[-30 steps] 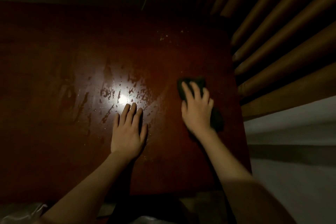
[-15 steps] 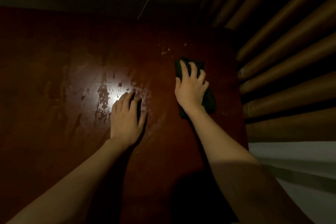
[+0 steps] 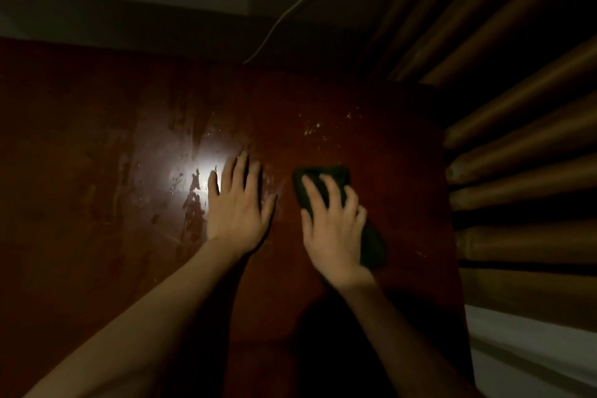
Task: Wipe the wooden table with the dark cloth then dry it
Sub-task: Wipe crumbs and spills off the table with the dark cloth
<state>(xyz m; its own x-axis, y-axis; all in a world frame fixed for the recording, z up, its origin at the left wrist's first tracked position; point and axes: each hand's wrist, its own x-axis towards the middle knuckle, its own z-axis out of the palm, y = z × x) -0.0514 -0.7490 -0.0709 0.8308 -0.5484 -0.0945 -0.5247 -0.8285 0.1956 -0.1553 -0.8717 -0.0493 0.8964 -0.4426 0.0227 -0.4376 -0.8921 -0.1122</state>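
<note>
A dark reddish wooden bench (image 3: 97, 236) fills most of the dim view, its polished top streaked with wet smears and droplets around a bright glare spot (image 3: 193, 181) left of centre. Along its right edge run a row of brown wooden slats (image 3: 523, 171), fanning outward, with a pale surface (image 3: 533, 349) below them at the lower right. Beyond the far edge of the bench lies a grey wall and floor strip, crossed by a thin white cable (image 3: 290, 13) that drops toward the bench.

Two bare forearms reach in from the bottom. The left hand (image 3: 237, 207) lies flat on the bench, palm down, fingers straight and slightly spread, grasping nothing, its fingertips just beside the glare. The right hand (image 3: 332, 226) presses down on the dark cloth (image 3: 326, 176), fingers spread and lightly bent over its top; whether they pinch it cannot be told.

The cloth lies bunched on the bench right of centre, showing beyond the fingertips and past the outer side of the hand toward the slats. Pale specks (image 3: 311, 129) dot the wood just beyond the cloth.
</note>
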